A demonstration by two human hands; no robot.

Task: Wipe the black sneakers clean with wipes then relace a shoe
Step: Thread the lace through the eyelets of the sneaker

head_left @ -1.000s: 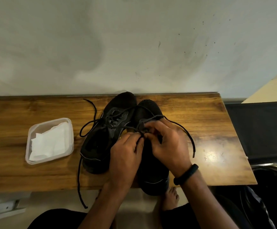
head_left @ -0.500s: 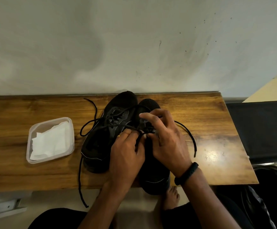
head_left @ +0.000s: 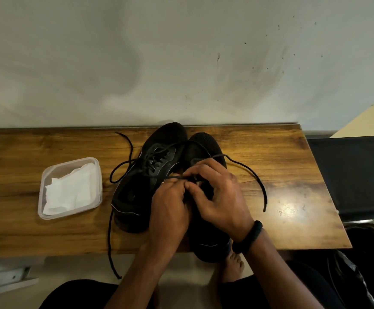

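Note:
Two black sneakers stand side by side on the wooden table (head_left: 47, 230), toes toward the wall. The left sneaker (head_left: 146, 175) is laced, with loose ends trailing left and over the table's front edge. The right sneaker (head_left: 206, 148) sits under both my hands. My left hand (head_left: 170, 210) pinches the black shoelace (head_left: 248, 172) over the shoe's middle. My right hand (head_left: 219, 195) curls over the same spot, fingertips closed on the lace. One lace end arcs to the right and rests on the table.
A clear plastic tub (head_left: 70, 188) holding white wipes sits left of the sneakers. A black chair (head_left: 355, 175) stands beyond the table's right end. A bare foot (head_left: 233, 266) shows below the front edge. A pale wall backs the table.
My right hand's fingers, raised and spread half a second ago, have come down and closed on the lace beside my left fingertips. The sneakers and tub have not moved.

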